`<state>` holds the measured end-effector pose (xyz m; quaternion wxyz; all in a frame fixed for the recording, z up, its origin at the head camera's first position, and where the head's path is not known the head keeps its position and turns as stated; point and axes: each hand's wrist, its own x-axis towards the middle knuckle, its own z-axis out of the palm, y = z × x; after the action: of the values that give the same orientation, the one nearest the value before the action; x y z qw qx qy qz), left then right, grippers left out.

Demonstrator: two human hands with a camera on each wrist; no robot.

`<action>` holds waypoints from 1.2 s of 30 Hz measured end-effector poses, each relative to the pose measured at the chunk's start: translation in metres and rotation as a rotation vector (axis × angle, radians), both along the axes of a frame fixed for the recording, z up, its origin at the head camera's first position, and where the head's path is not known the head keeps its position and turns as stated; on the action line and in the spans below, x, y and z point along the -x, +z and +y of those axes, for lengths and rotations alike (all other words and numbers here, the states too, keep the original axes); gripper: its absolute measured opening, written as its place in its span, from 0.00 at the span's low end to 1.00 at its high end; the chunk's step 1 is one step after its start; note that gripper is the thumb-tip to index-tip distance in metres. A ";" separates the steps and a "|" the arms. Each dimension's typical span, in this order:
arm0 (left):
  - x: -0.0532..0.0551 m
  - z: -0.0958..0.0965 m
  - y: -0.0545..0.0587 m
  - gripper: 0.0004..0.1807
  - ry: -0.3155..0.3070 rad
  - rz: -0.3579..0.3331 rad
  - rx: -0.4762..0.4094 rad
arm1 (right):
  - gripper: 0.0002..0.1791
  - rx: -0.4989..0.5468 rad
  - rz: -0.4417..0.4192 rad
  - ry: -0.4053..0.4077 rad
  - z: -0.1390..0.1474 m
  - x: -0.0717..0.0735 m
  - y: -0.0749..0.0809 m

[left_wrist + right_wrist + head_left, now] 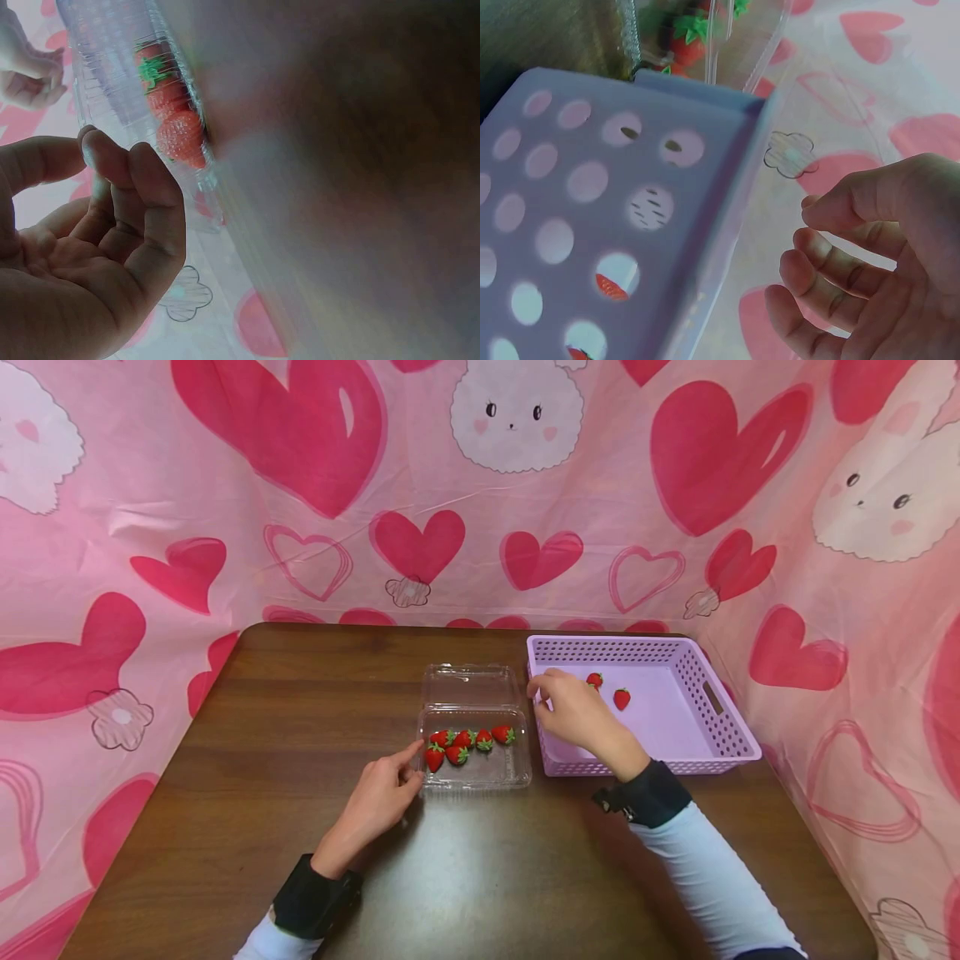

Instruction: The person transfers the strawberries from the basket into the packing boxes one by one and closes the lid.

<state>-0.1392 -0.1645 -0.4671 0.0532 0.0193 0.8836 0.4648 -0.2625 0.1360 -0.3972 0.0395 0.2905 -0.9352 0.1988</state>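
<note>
A clear plastic clamshell box (480,774) lies with its lid folded back, several strawberries (457,755) in its base. At the box's left side is my left hand (378,793), index fingertip right at the rim, other fingers loosely bent. In the left wrist view, that hand (112,232) shows nothing in its palm. Over the left wall of a lilac perforated basket (660,727) hovers my right hand (573,710), fingers loosely curled. The right wrist view shows this hand (862,262) holding nothing. Two strawberries (622,698) lie in the basket beyond it.
The brown wooden table (300,693) carries both containers, with the basket to the right of the box. A pink cloth (420,468) with hearts and rabbit faces hangs behind and beside the table.
</note>
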 end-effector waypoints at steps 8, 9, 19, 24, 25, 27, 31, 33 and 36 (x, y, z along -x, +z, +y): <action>0.000 0.000 -0.001 0.31 0.000 0.005 -0.001 | 0.11 -0.019 -0.019 -0.020 0.011 0.006 0.003; 0.000 0.000 -0.001 0.31 0.001 0.004 -0.002 | 0.11 -0.020 -0.017 -0.020 0.013 0.007 0.003; 0.001 0.000 -0.002 0.30 0.001 0.020 0.005 | 0.09 -0.006 -0.030 -0.042 0.025 0.015 0.003; 0.001 0.000 -0.002 0.30 0.001 0.024 0.005 | 0.07 -0.009 -0.059 -0.049 0.032 0.022 0.001; 0.001 0.000 -0.002 0.31 0.000 0.024 0.006 | 0.06 -0.012 -0.065 -0.052 0.034 0.024 0.001; 0.001 0.000 -0.001 0.30 0.000 0.025 0.009 | 0.06 -0.020 -0.072 -0.053 0.036 0.026 0.001; 0.001 0.000 -0.001 0.30 0.000 0.026 0.014 | 0.07 -0.038 -0.094 -0.072 0.041 0.030 0.001; 0.001 0.000 0.000 0.30 0.000 0.024 0.014 | 0.08 -0.048 -0.109 -0.085 0.044 0.032 0.001; 0.000 0.000 0.000 0.31 0.002 0.013 0.011 | 0.10 -0.061 -0.134 -0.097 0.049 0.034 0.002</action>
<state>-0.1397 -0.1640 -0.4671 0.0468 0.0210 0.8865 0.4598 -0.2970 0.1848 -0.3951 -0.0227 0.2320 -0.9543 0.1869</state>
